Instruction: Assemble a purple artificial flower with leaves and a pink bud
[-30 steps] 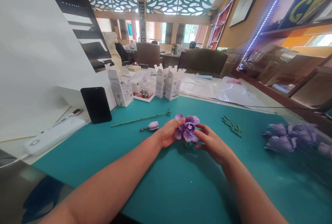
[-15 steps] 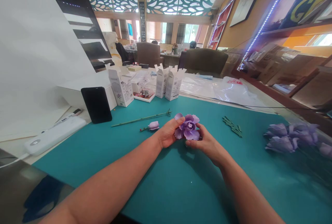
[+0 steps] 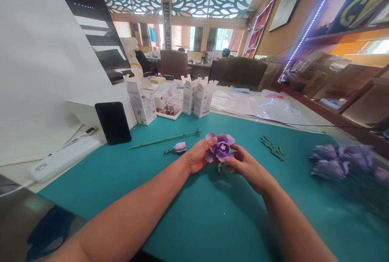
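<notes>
A purple artificial flower [image 3: 222, 148] with spread petals is held above the teal mat [image 3: 194, 217]. My left hand [image 3: 199, 157] grips it from the left, thumb on a petal and fingers hidden beneath. On the other side, my right hand [image 3: 243, 162] pinches a lower right petal between thumb and fingers. A short green piece [image 3: 219, 167] shows under the bloom. Left of my hands lie a small lilac bud [image 3: 180, 147] on a short stem and a long green stem [image 3: 165, 138]. Several short green stem pieces [image 3: 272, 148] lie to the right.
Finished-looking purple flowers [image 3: 331, 160] lie at the right edge. White boxes [image 3: 204, 99] and a tray [image 3: 168, 111] stand along the mat's back. A black phone [image 3: 113, 123] leans at the left, near a white power strip [image 3: 65, 158]. Clear plastic sheeting [image 3: 258, 104] lies behind.
My right hand has shifted up, its thumb moving from below the bloom onto the lower right petal. The green piece underneath now shows more. My left hand keeps its grip.
</notes>
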Demonstrator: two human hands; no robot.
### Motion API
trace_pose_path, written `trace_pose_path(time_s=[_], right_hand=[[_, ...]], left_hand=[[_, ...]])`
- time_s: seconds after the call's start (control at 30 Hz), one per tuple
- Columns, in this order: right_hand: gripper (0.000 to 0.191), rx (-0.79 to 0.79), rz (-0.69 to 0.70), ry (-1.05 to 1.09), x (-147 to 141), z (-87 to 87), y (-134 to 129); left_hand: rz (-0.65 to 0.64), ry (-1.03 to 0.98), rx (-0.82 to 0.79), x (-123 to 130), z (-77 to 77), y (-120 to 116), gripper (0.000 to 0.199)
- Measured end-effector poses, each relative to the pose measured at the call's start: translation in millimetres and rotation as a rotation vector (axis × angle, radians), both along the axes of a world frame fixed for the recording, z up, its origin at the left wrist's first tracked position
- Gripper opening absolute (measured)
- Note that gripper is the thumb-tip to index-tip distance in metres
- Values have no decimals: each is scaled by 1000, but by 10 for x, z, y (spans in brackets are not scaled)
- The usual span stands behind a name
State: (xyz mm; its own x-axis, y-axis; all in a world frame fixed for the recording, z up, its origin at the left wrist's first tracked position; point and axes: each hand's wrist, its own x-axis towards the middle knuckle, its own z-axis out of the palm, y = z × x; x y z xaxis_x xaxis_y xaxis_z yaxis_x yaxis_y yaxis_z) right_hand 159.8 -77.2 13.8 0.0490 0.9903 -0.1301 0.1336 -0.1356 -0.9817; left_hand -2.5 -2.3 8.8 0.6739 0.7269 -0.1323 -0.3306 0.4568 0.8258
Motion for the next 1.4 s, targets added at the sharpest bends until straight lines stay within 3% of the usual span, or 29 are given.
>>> trace_pose_path(time_s=[0.13,0.33,0.7,0.93,1.4], right_hand=[[55,-26,-56,1,78,33,-15],[42,1,0,7,99,-9,10],[38,-1,-55,-6,106,3,14],[38,61,-239,123,191,-27,51],[41,143,-249,79,107,-40,56]], left_hand=[[11,0,-12,0,5,2,43],[7,-12,14,5,-3,0,49],[-13,-10,77,4,-23,0,54],[-66,16,61,14,-54,-15,54],[-68,19,33,42,-71,-21,49]])
